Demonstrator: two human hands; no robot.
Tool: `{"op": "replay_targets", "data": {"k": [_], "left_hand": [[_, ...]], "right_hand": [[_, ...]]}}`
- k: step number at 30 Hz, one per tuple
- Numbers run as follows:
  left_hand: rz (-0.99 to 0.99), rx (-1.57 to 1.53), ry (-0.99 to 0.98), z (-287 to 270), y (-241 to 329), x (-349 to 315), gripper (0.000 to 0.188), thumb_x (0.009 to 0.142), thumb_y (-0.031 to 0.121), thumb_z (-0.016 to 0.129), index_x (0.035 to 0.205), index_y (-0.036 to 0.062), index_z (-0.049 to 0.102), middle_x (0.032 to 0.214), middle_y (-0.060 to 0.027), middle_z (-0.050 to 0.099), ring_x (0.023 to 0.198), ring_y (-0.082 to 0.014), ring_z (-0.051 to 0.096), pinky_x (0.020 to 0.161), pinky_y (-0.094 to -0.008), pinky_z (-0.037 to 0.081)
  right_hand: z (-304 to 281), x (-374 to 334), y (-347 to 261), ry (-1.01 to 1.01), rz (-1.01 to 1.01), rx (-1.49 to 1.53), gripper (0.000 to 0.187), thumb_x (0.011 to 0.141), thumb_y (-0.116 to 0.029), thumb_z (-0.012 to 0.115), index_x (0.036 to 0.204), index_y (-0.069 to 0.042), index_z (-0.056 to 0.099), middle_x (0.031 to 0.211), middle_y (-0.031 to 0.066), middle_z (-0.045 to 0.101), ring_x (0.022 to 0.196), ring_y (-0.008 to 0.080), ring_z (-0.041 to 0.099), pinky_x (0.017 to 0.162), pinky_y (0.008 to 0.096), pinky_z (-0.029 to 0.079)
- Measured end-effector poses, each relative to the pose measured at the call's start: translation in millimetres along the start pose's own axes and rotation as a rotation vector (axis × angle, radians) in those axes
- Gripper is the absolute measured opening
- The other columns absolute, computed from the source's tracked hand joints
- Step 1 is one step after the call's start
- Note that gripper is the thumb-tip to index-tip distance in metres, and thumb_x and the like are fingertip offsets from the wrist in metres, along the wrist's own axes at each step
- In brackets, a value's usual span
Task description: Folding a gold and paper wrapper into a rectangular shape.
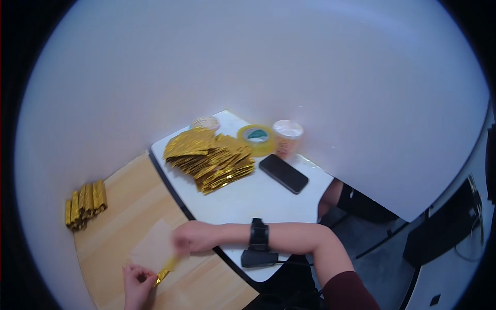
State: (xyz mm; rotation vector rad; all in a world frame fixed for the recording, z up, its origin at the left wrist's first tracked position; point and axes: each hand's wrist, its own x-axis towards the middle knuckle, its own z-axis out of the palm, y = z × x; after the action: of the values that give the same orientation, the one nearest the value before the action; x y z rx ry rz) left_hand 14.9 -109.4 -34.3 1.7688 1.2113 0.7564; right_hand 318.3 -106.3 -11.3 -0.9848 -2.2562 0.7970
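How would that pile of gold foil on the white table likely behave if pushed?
The pile of gold foil has thin, crinkled layers, so single pieces are probably light and rather floppy. The layers lie fanned and uneven, so a push would likely spread them.

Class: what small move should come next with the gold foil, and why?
Perhaps roll the gold foil strip with both hands: the left hand pinches its near end, the right hand is by its far end, and gold rolls lie leftward.
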Motion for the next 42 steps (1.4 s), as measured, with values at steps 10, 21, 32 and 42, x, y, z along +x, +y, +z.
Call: {"op": "replay_targets", "data": {"k": [10,21,32,42], "left_hand": [[-0.152,-0.137,-0.144,-1,47,-7,0.001,0.086,-0.001,0.065,0.085,-0.0005,0.065,0.075,-0.0018,0.058,0.065,-0.0075,0.049,0.057,-0.0202,0.036],[-0.154,-0.199,-0.091,2,45,-4,0.004,0.085,-0.003,0.064,0.084,0.0012,0.064,0.076,-0.0011,0.058,0.072,-0.0101,0.050,0.065,-0.0226,0.039],[0.169,0.345,-0.033,10,49,-1,0.017,0.075,0.028,0.080,0.083,0.0153,0.072,0.085,0.0028,0.063,0.097,-0.0189,0.053,0.103,-0.0544,0.021],[0.025,0.234,-0.056,6,52,19,0.008,0.081,0.022,0.075,0.086,0.0169,0.073,0.083,0.0061,0.062,0.109,-0.0158,0.051,0.112,-0.0579,0.003]], "right_hand": [[14,8,13,0.050,-0.091,0.033,0.022,0.076,-0.026,0.074,0.077,-0.006,0.063,0.077,0.0101,0.063,0.077,0.0309,0.061,0.066,0.0408,0.046],[8,2,7,0.016,-0.025,-0.014,0.022,0.080,-0.025,0.069,0.080,-0.006,0.060,0.080,0.0115,0.061,0.080,0.0321,0.060,0.068,0.0410,0.046],[3,-12,-14,0.163,0.012,-0.193,0.018,0.089,-0.027,0.064,0.087,-0.009,0.060,0.085,0.0090,0.060,0.083,0.0304,0.060,0.068,0.0396,0.050],[-10,1,-26,0.094,0.190,-0.203,0.011,0.084,-0.018,0.068,0.085,-0.010,0.060,0.081,0.0042,0.059,0.079,0.0240,0.059,0.065,0.0351,0.049]]}}
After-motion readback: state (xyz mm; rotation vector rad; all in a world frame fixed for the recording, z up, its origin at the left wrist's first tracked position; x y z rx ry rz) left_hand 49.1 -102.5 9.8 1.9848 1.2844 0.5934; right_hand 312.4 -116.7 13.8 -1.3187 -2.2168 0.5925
